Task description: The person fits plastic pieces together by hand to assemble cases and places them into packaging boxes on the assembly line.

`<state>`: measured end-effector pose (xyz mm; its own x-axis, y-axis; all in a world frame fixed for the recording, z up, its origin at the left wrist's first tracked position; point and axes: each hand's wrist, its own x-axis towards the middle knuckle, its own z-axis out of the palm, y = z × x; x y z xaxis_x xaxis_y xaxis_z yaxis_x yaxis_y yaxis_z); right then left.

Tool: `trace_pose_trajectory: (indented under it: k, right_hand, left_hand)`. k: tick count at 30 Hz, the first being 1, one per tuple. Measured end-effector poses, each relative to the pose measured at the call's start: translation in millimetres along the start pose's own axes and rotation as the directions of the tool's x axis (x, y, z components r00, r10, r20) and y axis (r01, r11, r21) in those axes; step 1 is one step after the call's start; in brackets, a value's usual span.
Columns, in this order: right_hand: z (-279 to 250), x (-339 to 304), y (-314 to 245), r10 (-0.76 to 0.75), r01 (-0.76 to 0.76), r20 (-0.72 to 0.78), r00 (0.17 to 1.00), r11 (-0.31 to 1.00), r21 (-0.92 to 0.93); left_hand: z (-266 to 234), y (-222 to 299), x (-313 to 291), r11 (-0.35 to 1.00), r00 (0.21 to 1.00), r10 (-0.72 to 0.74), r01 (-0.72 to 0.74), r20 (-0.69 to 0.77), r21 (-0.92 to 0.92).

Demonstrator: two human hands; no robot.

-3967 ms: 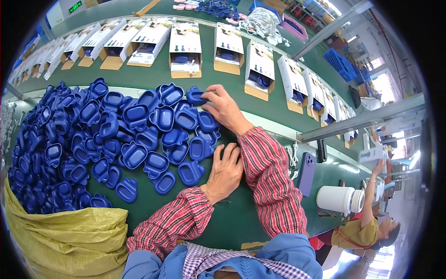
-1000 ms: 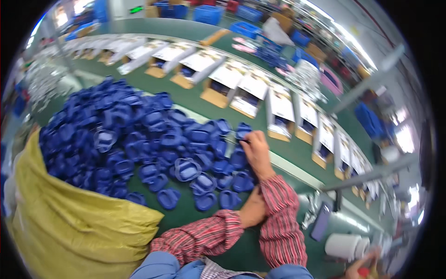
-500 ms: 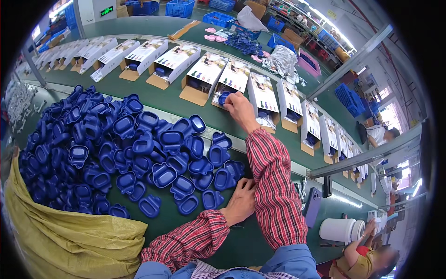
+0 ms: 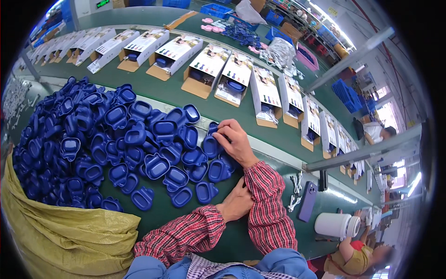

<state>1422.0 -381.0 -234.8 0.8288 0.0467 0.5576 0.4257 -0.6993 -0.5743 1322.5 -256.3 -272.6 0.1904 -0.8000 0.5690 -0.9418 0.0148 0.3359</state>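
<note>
My right hand (image 4: 236, 143) is at the right edge of a big heap of dark blue plastic shells (image 4: 156, 166), each with a shallow rounded recess. Its thumb and fingers pinch the edge of one shell (image 4: 210, 146). Resting low on the green worktop, my left hand (image 4: 236, 203) sits just below my right wrist; the right sleeve hides part of its fingers. Beyond the heap, a white printed box (image 4: 238, 68) lies with its end flap open, and a blue shell (image 4: 235, 86) sits in its mouth.
A row of similar open boxes (image 4: 179, 48) runs along the green belt (image 4: 153, 90). A yellow sack (image 4: 69, 232) lies front left. To the right are white cables (image 4: 295, 190), a purple phone (image 4: 307, 201), a white tub (image 4: 332, 224), a metal post (image 4: 353, 160) and a seated co-worker (image 4: 350, 260).
My right hand has left the box mouth, where a blue shell now lies, and come back to the heap's edge. My left hand stays low on the worktop. The whole view has shifted slightly.
</note>
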Motion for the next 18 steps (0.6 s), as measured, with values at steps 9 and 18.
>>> trace_pose_trajectory:
  k: [9,18]
  right_hand:
    - [-6.7,-13.3,-5.4,-0.028,0.029,0.011,1.0,0.999,-0.021]
    - [-12.9,-22.7,-3.8,0.048,-0.048,0.003,0.999,0.998,-0.049]
  left_hand:
    - [5.3,-4.0,-3.6,0.999,0.999,0.045,-0.045,0.023,0.017]
    - [1.1,-2.7,-3.1,0.989,0.991,0.067,-0.082,0.112,0.127]
